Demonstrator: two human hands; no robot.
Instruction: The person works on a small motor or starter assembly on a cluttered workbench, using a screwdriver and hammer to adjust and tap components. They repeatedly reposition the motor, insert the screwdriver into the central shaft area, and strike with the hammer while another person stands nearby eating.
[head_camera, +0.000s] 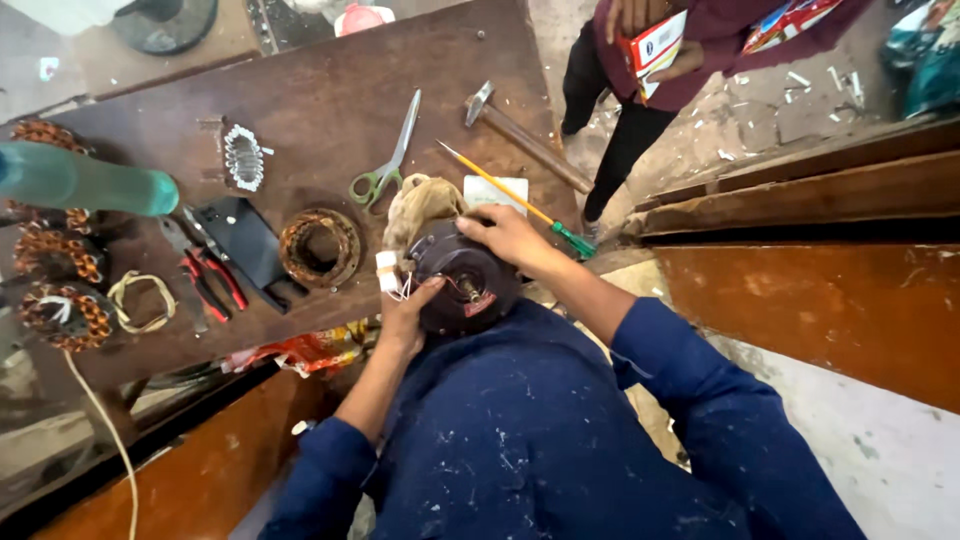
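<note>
A dark round motor housing with a short shaft in its middle rests at the near edge of the brown wooden bench. My left hand grips its lower left side, beside white wire ends. My right hand lies over its upper right rim. A tan cloth is bunched just behind the housing.
On the bench lie a copper-wound stator ring, green-handled scissors, a hammer, a long screwdriver, red-handled pliers, a toothed metal ring and several wound coils at left. Another person stands beyond the bench.
</note>
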